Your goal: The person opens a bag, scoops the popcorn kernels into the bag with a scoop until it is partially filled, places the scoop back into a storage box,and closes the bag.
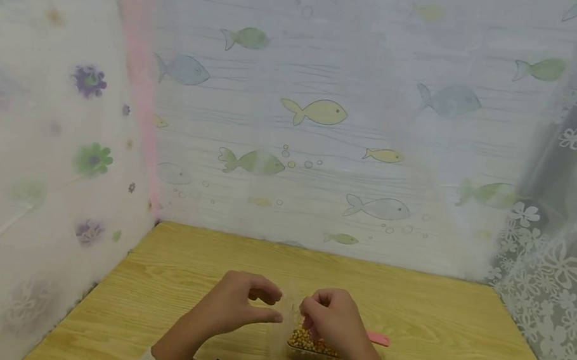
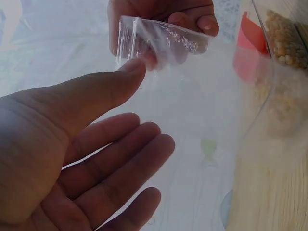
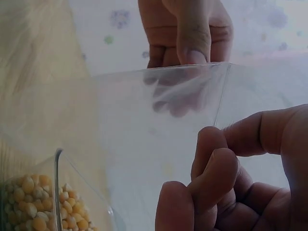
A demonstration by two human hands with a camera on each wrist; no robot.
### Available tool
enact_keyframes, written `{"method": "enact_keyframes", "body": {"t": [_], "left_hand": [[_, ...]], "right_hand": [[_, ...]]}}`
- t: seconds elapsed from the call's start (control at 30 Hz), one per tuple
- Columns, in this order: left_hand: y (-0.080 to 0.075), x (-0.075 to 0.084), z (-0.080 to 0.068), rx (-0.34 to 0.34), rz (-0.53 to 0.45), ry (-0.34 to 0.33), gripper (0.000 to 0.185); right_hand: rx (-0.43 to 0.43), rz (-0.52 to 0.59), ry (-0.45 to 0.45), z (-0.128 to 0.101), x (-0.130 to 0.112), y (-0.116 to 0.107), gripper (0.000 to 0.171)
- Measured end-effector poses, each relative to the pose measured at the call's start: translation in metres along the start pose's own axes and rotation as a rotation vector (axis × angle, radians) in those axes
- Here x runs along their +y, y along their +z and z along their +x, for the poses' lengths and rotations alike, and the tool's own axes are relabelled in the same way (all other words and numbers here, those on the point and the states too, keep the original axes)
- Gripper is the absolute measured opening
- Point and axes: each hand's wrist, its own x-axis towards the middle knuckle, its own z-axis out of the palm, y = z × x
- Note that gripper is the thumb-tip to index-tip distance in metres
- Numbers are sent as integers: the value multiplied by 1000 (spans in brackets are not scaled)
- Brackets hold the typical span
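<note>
From the head view, a yellow wooden counter (image 1: 440,335) with wavy grain lines sits in a small space walled by thin plastic curtains: one with soft-coloured fish (image 1: 315,111) at the back, one with round flowers on the left, and a lacy one with white flowers on the right. No words or labels can be read anywhere. The left hand (image 1: 238,303) and the right hand (image 1: 334,317) are close together above the counter, with a clear plastic bag (image 1: 291,312) between them (it is very hard to see here). Just under the right hand is a clear tub of yellow corn kernels (image 1: 309,341), and a flat pink thing (image 1: 379,339) pokes out beside it. From the left wrist view, the left hand's fingers are spread loosely and its thumb touches the crinkly, shiny bag, while the right hand pinches the bag's top from the far side. From the right wrist view, the right hand's fingers are curled at the bag's smooth edge, and the small, round kernels lie low in the tub at the bottom left.
</note>
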Motion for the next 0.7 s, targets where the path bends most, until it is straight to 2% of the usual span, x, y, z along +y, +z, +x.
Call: {"method": "enact_keyframes", "body": {"t": [0.23, 0.47, 0.7], "left_hand": [[5, -5, 2, -11, -43, -22, 58], [9, 1, 0, 19, -76, -14, 36], [9, 7, -3, 55, -44, 11, 16]], "right_hand": [[-47, 61, 2, 2, 2, 2, 25], [-68, 77, 1, 0, 3, -1, 26], [-61, 60, -12, -3, 3, -3, 27]]}}
